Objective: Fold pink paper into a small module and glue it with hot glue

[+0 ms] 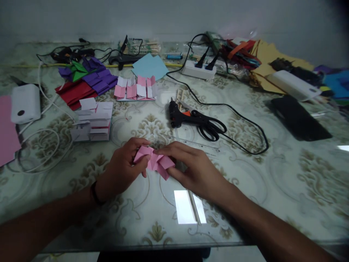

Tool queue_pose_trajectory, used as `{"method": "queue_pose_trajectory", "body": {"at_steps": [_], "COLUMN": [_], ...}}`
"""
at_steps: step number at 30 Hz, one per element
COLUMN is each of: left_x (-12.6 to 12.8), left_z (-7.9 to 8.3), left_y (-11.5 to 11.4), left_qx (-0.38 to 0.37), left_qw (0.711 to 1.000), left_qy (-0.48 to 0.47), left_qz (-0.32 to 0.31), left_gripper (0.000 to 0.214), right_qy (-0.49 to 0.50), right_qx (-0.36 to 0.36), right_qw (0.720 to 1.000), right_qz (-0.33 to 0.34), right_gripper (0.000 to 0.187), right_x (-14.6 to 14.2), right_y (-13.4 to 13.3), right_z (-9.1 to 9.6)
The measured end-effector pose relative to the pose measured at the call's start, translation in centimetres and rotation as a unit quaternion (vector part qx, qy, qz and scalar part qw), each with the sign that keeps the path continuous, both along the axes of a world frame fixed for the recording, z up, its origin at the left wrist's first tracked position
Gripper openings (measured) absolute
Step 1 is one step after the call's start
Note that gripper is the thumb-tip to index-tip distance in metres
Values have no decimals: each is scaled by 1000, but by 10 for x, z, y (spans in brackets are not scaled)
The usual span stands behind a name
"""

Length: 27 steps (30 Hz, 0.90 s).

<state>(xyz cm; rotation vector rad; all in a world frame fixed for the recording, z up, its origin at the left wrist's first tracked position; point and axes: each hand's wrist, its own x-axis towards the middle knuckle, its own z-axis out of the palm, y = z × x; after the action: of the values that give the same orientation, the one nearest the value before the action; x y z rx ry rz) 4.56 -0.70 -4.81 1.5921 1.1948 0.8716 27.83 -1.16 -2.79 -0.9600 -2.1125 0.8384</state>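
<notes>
A small folded pink paper piece (155, 161) lies between both hands near the middle of the glass-topped table (272, 174). My left hand (124, 167) pinches its left end, fingers curled round the paper. My right hand (191, 169) grips the right side, its fingers pressed over the top folds. Part of the paper is hidden under the fingers.
A black glue gun (177, 114) and black scissors (211, 127) lie just beyond the hands, with a black cable (245, 120). Folded pink-and-white pieces (135, 88), white pieces (92, 120), purple, red and green papers (87, 78), a power strip (199, 70), a white power bank (25, 103).
</notes>
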Motion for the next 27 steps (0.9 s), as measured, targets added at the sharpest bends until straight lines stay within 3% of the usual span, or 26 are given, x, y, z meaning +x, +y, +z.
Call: {"method": "queue_pose_trajectory", "body": {"at_steps": [9, 17, 27], "left_x": [-2, -1, 3], "left_z": [-3, 4, 4], "left_y": [1, 2, -3], "left_qx": [19, 167, 179], "left_qw": [998, 974, 971], "left_qy": [50, 140, 134], "left_qz": [-12, -58, -86], "left_gripper": [34, 22, 21], "right_qy": [15, -15, -14], "right_qx": [-5, -42, -52], "right_qw": [1000, 998, 997], "right_qz": [-3, -37, -47], "right_gripper": [14, 10, 8], "right_x": [0, -2, -8], "right_y": [1, -1, -9], "right_z": [-3, 0, -3]}}
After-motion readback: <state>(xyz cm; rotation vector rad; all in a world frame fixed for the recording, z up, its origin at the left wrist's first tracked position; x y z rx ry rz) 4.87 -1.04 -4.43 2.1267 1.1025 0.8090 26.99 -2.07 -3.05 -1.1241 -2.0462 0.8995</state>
